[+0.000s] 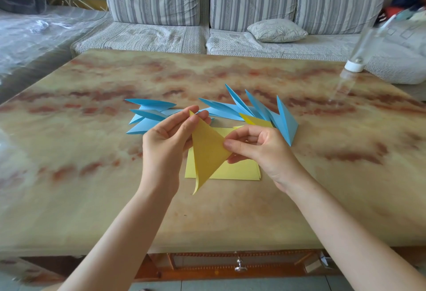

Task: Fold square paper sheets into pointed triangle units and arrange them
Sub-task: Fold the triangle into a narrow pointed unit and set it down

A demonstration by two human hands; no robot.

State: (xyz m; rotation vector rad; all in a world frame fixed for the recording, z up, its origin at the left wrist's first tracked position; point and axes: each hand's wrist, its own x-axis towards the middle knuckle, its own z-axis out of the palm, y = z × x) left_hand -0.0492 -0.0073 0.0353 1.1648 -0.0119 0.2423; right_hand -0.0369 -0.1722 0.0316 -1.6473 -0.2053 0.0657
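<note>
A yellow sheet folded into a triangle [207,152] is held in the air above the table. My left hand [166,141] pinches its top corner and my right hand [258,145] pinches its right corner; its lower tip hangs free. Under it lies a stack of yellow square sheets [237,171] on the marble table [92,175]. Beyond the stack, several blue pointed units are spread in two groups: one on the left [147,115], one on the right [272,113]. A yellow pointed unit [254,120] lies among the right group.
A clear plastic bottle with a white cap [355,65] stands upside down near the table's far right edge. A grey striped sofa [207,14] with a small cushion [276,30] runs behind the table. A drawer with a metal knob [241,266] is in the table's near side.
</note>
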